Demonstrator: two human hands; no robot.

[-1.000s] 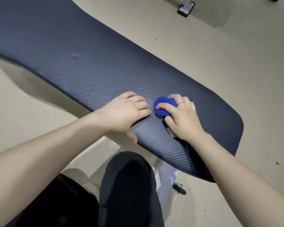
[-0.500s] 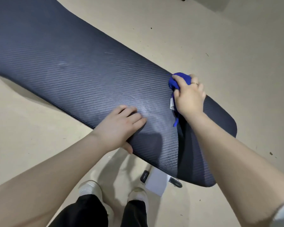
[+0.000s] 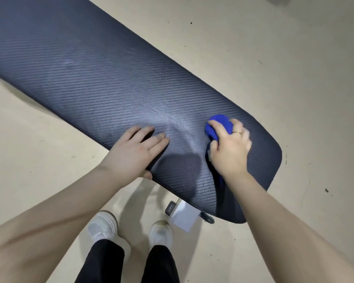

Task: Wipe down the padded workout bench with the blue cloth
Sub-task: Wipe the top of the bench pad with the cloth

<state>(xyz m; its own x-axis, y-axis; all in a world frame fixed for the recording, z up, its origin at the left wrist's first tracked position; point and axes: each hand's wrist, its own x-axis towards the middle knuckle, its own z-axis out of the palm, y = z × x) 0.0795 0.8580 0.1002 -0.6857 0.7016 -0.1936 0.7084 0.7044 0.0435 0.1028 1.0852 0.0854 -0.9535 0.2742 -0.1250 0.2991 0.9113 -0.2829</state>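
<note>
The padded bench [image 3: 90, 78] is long and dark navy with a woven carbon-fibre pattern; it runs from the upper left to the lower right. My right hand [image 3: 229, 150], with a ring on one finger, presses a bunched blue cloth [image 3: 218, 124] onto the pad near its right end. Part of the cloth trails under my wrist. My left hand [image 3: 134, 152] lies flat on the pad's near edge, fingers spread, thumb hooked under the rim. A lighter wiped streak shows between the two hands.
The bench stands on a beige floor [image 3: 274, 58]. Its white frame foot [image 3: 183, 218] and a small wheel [image 3: 206, 217] show under the near right end. My two white shoes [image 3: 102, 227] stand just in front of the bench.
My right hand slid the cloth back from the pad's far edge toward the middle of the right end. My left hand stayed planted on the near edge. The camera tilted down, so both shoes show.
</note>
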